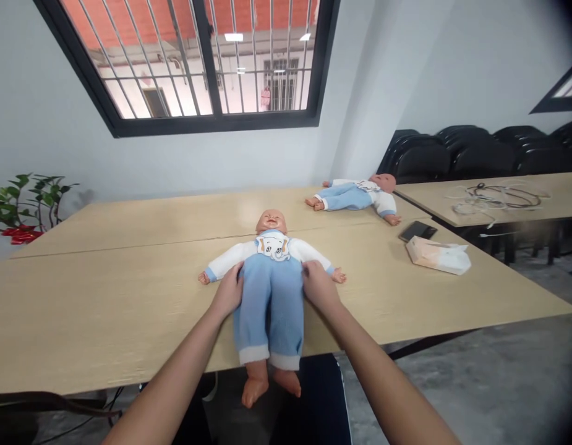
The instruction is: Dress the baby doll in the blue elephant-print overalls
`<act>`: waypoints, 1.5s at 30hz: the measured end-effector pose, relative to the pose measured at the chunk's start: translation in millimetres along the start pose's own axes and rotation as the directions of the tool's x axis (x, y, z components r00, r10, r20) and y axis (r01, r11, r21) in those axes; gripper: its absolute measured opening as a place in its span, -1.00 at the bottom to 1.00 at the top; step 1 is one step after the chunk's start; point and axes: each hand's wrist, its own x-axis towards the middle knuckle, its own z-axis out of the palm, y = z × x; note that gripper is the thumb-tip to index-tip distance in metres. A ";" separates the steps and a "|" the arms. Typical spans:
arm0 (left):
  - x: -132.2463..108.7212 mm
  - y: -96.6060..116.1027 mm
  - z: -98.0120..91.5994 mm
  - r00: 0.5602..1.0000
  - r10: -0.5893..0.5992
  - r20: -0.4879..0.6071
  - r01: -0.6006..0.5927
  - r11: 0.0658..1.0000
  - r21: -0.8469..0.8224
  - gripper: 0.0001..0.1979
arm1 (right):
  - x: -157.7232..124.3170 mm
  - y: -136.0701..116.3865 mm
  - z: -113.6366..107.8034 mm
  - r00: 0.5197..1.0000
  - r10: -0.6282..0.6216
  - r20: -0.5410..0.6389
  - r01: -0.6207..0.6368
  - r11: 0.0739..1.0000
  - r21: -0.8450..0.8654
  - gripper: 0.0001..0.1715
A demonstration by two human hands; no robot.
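Observation:
A baby doll [273, 278] in a white and blue outfit with an elephant face on the chest lies on its back in front of me. Its head points away, its arms are spread, and its feet hang past the near table edge. My left hand [229, 289] grips the side of the blue trousers at the doll's waist. On the opposite side, my right hand [320, 284] is closed on the trousers at the same height. The fingertips of both hands are partly hidden against the cloth.
A second doll [350, 194] in similar clothes lies at the table's far right. Near it are a dark phone [417, 231] and a tissue pack [438, 255]. Coiled cables [503, 196] lie on another table. A potted plant [28, 201] stands left; stacked black chairs [480, 151] line the wall.

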 end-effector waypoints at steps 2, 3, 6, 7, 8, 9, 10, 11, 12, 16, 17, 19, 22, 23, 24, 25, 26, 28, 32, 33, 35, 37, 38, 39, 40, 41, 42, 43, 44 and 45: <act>7.7 4.1 1.7 0.999 -0.008 -0.034 0.010 0.999 0.039 -0.72 | -0.7 -9.8 -3.3 0.995 0.052 -0.082 -0.062 0.990 -0.127 -0.72; 10.7 5.3 1.9 0.998 -0.023 -0.062 0.026 0.998 0.050 -0.78 | -1.6 -13.1 -3.6 0.990 0.082 -0.111 -0.098 0.983 -0.156 -0.72; 15.7 6.0 2.2 0.985 -0.077 -0.152 0.086 0.995 0.056 -0.88 | -2.6 -16.0 1.6 0.979 0.191 -0.073 -0.197 0.976 -0.097 -0.70; 16.5 5.9 2.5 0.980 -0.095 -0.176 0.105 0.993 0.045 -0.87 | -1.8 -15.0 4.6 0.974 0.220 -0.045 -0.222 0.975 -0.022 -0.69; 17.1 5.9 2.9 0.973 -0.114 -0.199 0.122 0.992 0.029 -0.85 | -0.6 -13.6 7.7 0.971 0.239 -0.025 -0.236 0.969 0.074 -0.68; 17.4 6.3 3.4 0.966 -0.137 -0.220 0.141 0.990 0.005 -0.83 | 1.0 -12.3 10.7 0.970 0.244 -0.014 -0.237 0.955 0.178 -0.67; 17.5 7.3 4.0 0.956 -0.165 -0.241 0.163 0.986 -0.027 -0.81 | 2.5 -11.6 13.5 0.971 0.240 -0.014 -0.227 0.933 0.278 -0.65; 17.1 8.8 5.0 0.945 -0.199 -0.261 0.188 0.980 -0.067 -0.80 | 3.7 -11.9 16.4 0.973 0.231 -0.016 -0.210 0.907 0.365 -0.62; 16.2 10.8 6.4 0.933 -0.235 -0.274 0.212 0.971 -0.112 -0.78 | 4.3 -13.5 19.5 0.976 0.218 -0.016 -0.190 0.882 0.432 -0.57; 8.2 21.9 19.2 0.923 -0.319 -0.214 0.254 0.925 -0.283 -0.60 | 1.6 -33.8 38.4 0.988 0.156 -0.016 -0.119 0.816 0.566 -0.37; 6.4 23.9 23.1 0.930 -0.318 -0.185 0.252 0.917 -0.310 -0.59 | 1.0 -40.1 44.2 0.990 0.140 -0.017 -0.103 0.798 0.594 -0.38; 4.8 25.2 27.3 0.937 -0.313 -0.157 0.246 0.908 -0.340 -0.60 | 2.2 -50.0 52.9 0.993 0.116 -0.013 -0.083 0.777 0.624 -0.37; 9.3 22.3 17.4 0.916 -0.334 -0.224 0.252 0.911 -0.327 -0.53 | 14.0 -55.3 51.0 0.978 0.208 -0.024 -0.158 0.807 0.569 -0.37; 12.8 22.1 10.1 0.903 -0.332 -0.273 0.246 0.920 -0.304 -0.51 | 20.4 -56.3 46.0 0.963 0.265 -0.040 -0.202 0.816 0.541 -0.35; 17.4 23.4 1.9 0.892 -0.305 -0.335 0.222 0.939 -0.263 -0.49 | 27.5 -58.1 39.6 0.945 0.322 -0.063 -0.244 0.816 0.524 -0.31; 23.2 26.5 -6.2 0.883 -0.247 -0.399 0.177 0.963 -0.204 -0.48 | 35.0 -61.5 32.7 0.927 0.361 -0.099 -0.263 0.817 0.512 -0.27; 30.3 31.4 -13.5 0.881 -0.154 -0.448 0.109 0.986 -0.124 -0.48 | 42.3 -66.8 26.3 0.921 0.361 -0.149 -0.245 0.832 0.498 -0.25; 47.5 44.6 -23.1 0.892 0.100 -0.442 -0.080 0.995 0.063 -0.49 | 54.9 -81.4 18.4 0.936 0.236 -0.261 -0.115 0.906 0.407 -0.24; 83.0 58.9 -22.5 0.921 0.379 -0.091 -0.333 0.886 0.322 -0.45 | 68.0 -100.0 27.9 0.970 -0.066 -0.234 0.083 0.995 0.062 -0.22; 89.2 55.6 -20.7 0.929 0.370 -0.012 -0.339 0.865 0.371 -0.45 | 69.5 -97.9 33.0 0.984 -0.065 -0.166 0.069 0.997 0.019 -0.21; 97.0 41.2 -18.7 0.942 0.317 0.110 -0.332 0.833 0.442 -0.46 | 72.0 -86.2 41.5 0.998 -0.052 -0.027 0.051 0.999 -0.007 -0.22; 99.4 21.0 -20.2 0.946 0.275 0.171 -0.323 0.823 0.467 -0.47 | 74.4 -69.8 44.7 0.994 -0.093 0.052 0.093 0.996 -0.003 -0.23; 99.3 11.0 -22.2 0.949 0.260 0.180 -0.315 0.824 0.470 -0.47 | 75.5 -61.7 44.3 0.990 -0.128 0.060 0.129 0.992 -0.008 -0.24; 98.6 1.9 -24.8 0.952 0.247 0.181 -0.304 0.826 0.475 -0.46 | 76.3 -54.2 42.8 0.985 -0.164 0.055 0.165 0.986 -0.021 -0.26; 97.6 -5.8 -27.8 0.956 0.232 0.177 -0.290 0.823 0.488 -0.45 | 76.8 -47.5 40.7 0.981 -0.188 0.044 0.190 0.981 -0.043 -0.27; 96.4 -11.8 -31.0 0.962 0.213 0.171 -0.272 0.815 0.512 -0.45 | 76.7 -41.5 38.3 0.980 -0.195 0.031 0.197 0.978 -0.071 -0.29; 95.1 -16.5 -34.3 0.968 0.189 0.165 -0.249 0.802 0.543 -0.45 | 76.2 -36.1 35.8 0.982 -0.189 0.017 0.190 0.976 -0.102 -0.30; 93.7 -19.9 -37.5 0.975 0.160 0.157 -0.222 0.787 0.576 -0.45 | 75.1 -31.2 33.4 0.984 -0.176 0.003 0.175 0.975 -0.137 -0.31; 92.4 -22.5 -40.8 0.981 0.129 0.142 -0.189 0.774 0.604 -0.47 | 73.6 -26.5 31.1 0.987 -0.159 -0.014 0.154 0.973 -0.174 -0.32; 91.0 -24.7 -44.1 0.988 0.099 0.121 -0.153 0.764 0.626 -0.48 | 72.1 -22.0 29.0 0.989 -0.143 -0.032 0.133 0.968 -0.211 -0.33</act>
